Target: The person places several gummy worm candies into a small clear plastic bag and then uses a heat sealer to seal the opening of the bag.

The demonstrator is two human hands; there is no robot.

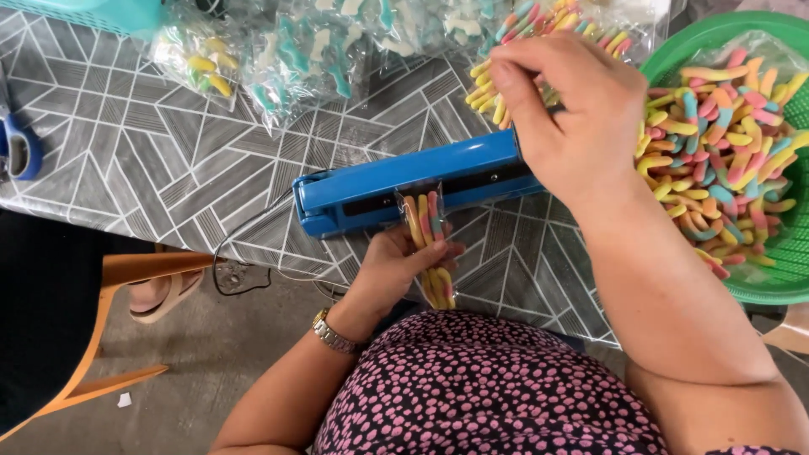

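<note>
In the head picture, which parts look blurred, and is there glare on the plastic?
Head view: the right hand on the blue heat sealer looks slightly motion-blurred; the candy bags at the top edge are soft, with pale glare on their plastic; the left hand and its small bag of gummy worms look sharper; light is even, shadows weak.

Blue scissors lie on the patterned table beside sealed candy bags.

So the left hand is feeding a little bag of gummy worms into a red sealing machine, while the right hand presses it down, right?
Not quite: the head view shows the sealing machine is blue, not red. The left hand does hold the small bag of gummy worms in it, and the right hand presses down.
</note>
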